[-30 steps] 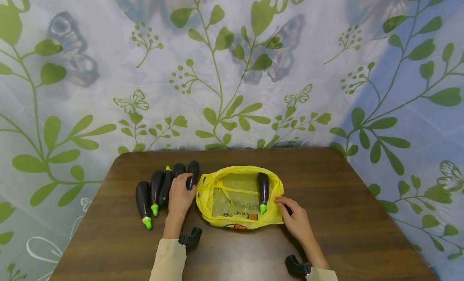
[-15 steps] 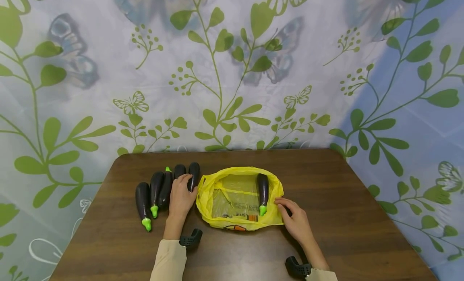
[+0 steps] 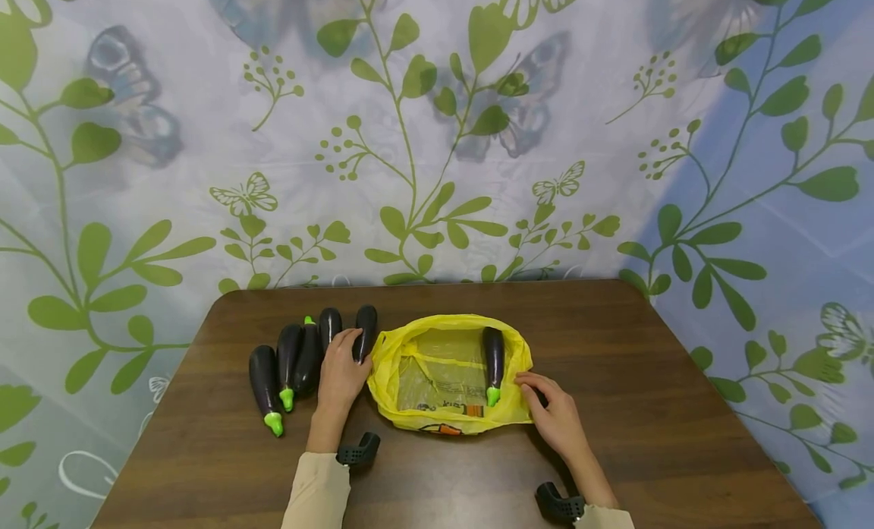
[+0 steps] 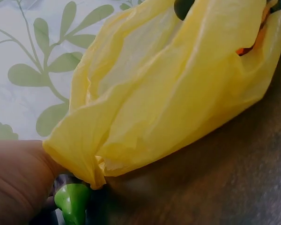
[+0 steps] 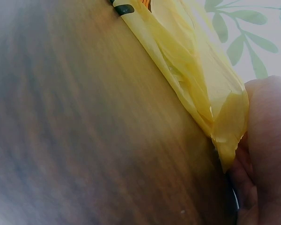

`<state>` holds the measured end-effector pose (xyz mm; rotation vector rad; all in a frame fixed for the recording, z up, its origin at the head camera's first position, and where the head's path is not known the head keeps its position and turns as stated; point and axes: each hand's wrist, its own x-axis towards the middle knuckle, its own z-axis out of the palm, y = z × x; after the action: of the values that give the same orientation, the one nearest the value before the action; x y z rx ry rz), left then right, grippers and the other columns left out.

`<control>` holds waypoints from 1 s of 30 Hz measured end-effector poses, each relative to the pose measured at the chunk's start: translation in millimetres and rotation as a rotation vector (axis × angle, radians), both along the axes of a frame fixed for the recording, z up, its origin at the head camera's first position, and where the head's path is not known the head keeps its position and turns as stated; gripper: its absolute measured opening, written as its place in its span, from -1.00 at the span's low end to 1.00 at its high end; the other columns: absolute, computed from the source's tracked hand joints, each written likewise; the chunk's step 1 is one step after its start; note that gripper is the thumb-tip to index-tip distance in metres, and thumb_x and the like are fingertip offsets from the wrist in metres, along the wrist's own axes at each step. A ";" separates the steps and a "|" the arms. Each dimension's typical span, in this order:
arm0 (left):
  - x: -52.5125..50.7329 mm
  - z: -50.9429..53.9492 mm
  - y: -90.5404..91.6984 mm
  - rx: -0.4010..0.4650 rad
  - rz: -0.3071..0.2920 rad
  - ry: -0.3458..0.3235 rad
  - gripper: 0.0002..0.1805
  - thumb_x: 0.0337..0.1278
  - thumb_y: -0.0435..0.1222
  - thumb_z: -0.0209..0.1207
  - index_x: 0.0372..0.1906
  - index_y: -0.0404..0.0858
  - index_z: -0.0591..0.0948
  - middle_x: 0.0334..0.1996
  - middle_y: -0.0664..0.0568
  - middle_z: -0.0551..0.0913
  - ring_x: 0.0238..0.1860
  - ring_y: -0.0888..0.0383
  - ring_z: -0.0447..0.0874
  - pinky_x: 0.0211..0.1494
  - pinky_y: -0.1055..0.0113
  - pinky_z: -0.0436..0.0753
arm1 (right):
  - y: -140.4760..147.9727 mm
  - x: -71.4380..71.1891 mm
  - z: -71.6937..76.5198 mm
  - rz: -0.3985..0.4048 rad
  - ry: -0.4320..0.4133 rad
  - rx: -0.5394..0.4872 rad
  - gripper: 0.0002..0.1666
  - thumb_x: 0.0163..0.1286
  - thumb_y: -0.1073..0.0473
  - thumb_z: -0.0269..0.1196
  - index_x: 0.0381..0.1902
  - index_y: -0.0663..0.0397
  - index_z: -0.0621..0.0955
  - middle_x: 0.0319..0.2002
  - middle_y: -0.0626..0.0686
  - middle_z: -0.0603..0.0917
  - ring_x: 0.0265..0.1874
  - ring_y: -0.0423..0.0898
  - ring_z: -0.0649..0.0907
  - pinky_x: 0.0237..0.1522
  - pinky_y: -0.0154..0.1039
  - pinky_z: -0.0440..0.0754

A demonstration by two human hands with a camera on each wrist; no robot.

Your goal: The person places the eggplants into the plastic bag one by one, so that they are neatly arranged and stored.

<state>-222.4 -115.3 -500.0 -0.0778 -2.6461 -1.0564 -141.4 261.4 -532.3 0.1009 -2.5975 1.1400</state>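
Observation:
My left hand (image 3: 344,373) holds the rightmost eggplant (image 3: 367,328) of a group lying left of the yellow plastic bag (image 3: 410,417). In the left wrist view, a green eggplant stem (image 4: 72,199) shows under the hand, close to the bag's crumpled edge. The bag lies with its mouth open toward me, and one eggplant (image 3: 493,358) rests inside at its right end. My right hand (image 3: 556,411) pinches the bag's right edge; the right wrist view shows the yellow plastic (image 5: 227,122) running in between thumb and fingers.
Several more eggplants, among them the leftmost eggplant (image 3: 265,385), lie side by side at the left of the brown wooden table (image 3: 444,483). Behind the table's far edge hangs a leaf-and-butterfly patterned cloth (image 3: 437,134).
The eggplants left of my left hand have shifted slightly left, widening the gap to the one it holds. The right hand and the bag stay nearly where they were.

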 end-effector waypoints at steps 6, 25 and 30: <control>1.2 -2.7 0.0 0.017 0.010 0.022 -0.45 0.14 -0.39 0.41 0.27 -0.40 0.59 0.28 -0.34 0.54 0.27 -0.30 0.53 0.33 -0.18 0.53 | -0.4 -0.2 1.1 0.007 0.002 -0.004 -0.77 0.55 0.14 0.24 0.03 0.02 0.76 0.14 0.10 0.73 0.20 0.17 0.65 0.24 0.23 0.55; 0.4 -3.0 0.9 0.105 0.043 0.022 -0.52 0.22 -0.36 0.35 0.24 -0.35 0.61 0.25 -0.33 0.59 0.25 -0.28 0.57 0.33 -0.20 0.52 | 2.3 -1.0 1.7 0.008 0.018 -0.011 -0.78 0.55 0.15 0.25 0.02 0.00 0.76 0.13 0.09 0.74 0.20 0.17 0.65 0.24 0.24 0.55; 2.3 -5.9 0.0 0.086 0.045 0.036 -0.51 0.21 -0.39 0.34 0.25 -0.37 0.61 0.23 -0.34 0.61 0.24 -0.31 0.57 0.31 -0.22 0.52 | 1.4 0.8 -1.3 0.006 0.021 0.009 -0.79 0.54 0.16 0.25 0.01 0.00 0.77 0.13 0.08 0.74 0.19 0.15 0.66 0.23 0.21 0.57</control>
<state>-220.1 -115.4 -505.9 -0.0191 -2.5547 -1.1418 -140.6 262.8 -533.6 0.1224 -2.5857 1.1234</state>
